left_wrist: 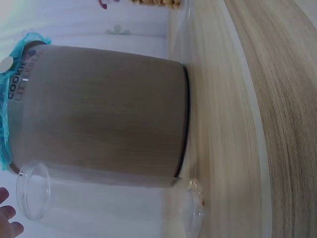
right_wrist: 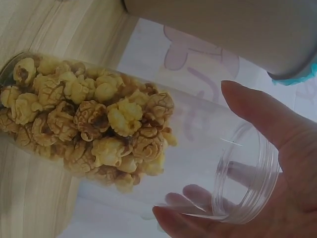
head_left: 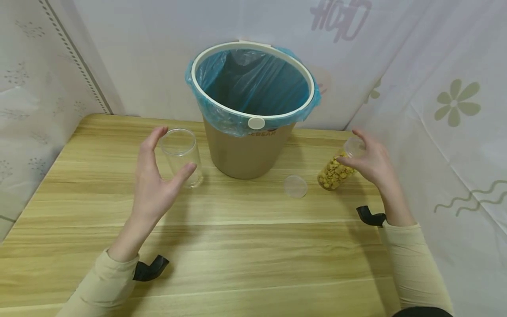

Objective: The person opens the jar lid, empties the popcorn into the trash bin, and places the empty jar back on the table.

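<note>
A clear, empty-looking jar (head_left: 180, 152) stands on the wooden table at the left, its open mouth facing up. Around it the left hand (head_left: 156, 180) is spread wide, the thumb overlapping its lower wall in the head view; in the left wrist view, fingertips (left_wrist: 11, 218) show beyond the jar's rim (left_wrist: 33, 191), apart from it. At the right stands a clear jar of caramel popcorn (right_wrist: 89, 124), filled partway. The right hand (head_left: 370, 158) is around its upper end, the extended thumb (right_wrist: 257, 106) slightly off the wall and other fingers behind the threaded neck.
A brown bin (head_left: 245, 154) lined with a blue plastic bag (head_left: 215, 116) stands between the jars at the table's back. A clear round lid (head_left: 295, 186) lies in front of it on the table (head_left: 253, 246). Patterned white cloth (head_left: 455, 154) hangs behind and beside the table.
</note>
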### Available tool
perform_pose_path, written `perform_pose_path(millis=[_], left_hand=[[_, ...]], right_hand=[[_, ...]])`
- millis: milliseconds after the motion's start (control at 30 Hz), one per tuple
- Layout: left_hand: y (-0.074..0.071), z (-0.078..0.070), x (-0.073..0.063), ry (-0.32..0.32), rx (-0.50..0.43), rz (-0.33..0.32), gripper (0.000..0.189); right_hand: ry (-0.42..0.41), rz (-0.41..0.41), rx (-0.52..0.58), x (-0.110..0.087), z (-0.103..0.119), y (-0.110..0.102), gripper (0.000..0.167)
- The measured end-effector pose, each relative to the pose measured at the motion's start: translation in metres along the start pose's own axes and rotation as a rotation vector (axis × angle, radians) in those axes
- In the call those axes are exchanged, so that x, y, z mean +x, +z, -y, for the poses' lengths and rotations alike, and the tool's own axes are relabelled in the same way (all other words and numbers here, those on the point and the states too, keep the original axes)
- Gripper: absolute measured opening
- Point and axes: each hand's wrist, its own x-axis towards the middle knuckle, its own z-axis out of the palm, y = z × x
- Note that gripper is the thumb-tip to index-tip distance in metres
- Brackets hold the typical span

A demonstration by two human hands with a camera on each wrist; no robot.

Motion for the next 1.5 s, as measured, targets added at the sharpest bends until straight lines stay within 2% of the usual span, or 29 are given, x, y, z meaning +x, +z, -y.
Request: perform_pose_path(millis=[200, 433, 567, 833, 967, 1067, 1200, 1333, 1500], left_hand=[[0.002, -0.006, -0.003, 0.047, 0.007, 0.018, 0.085], [0.007, -0.018, -0.007, 0.102, -0.015, 0.061, 0.083], [0.010, -0.021, -0.010, 0.128, -0.012, 0.083, 0.087], [0.014, -0.026, -0.014, 0.137, -0.001, 0.169, 0.094], [0.017, -0.028, -0.017, 0.150, 0.012, 0.200, 0.096], [0.019, -0.028, -0.019, 0.160, -0.010, 0.226, 0.094], [0.023, -0.029, -0.022, 0.153, -0.031, 0.289, 0.100], [0.026, -0.031, -0.025, 0.142, -0.018, 0.343, 0.108], [0.031, -0.036, -0.026, 0.146, -0.005, 0.373, 0.108]], right_hand=[[0.011, -0.002, -0.006, -0.002, 0.000, 0.000, 0.097], [0.001, -0.071, -0.002, -0.007, 0.006, 0.000, 0.094], [0.001, -0.089, 0.009, -0.010, 0.014, -0.003, 0.095], [-0.013, -0.078, 0.030, -0.020, 0.036, -0.007, 0.098], [-0.045, -0.078, 0.054, -0.025, 0.048, -0.006, 0.095], [-0.073, -0.082, 0.080, -0.029, 0.056, -0.003, 0.090], [-0.093, -0.085, 0.104, -0.034, 0.066, 0.004, 0.087], [-0.102, -0.067, 0.135, -0.038, 0.075, 0.011, 0.086], [-0.125, -0.039, 0.174, -0.042, 0.088, 0.018, 0.085]])
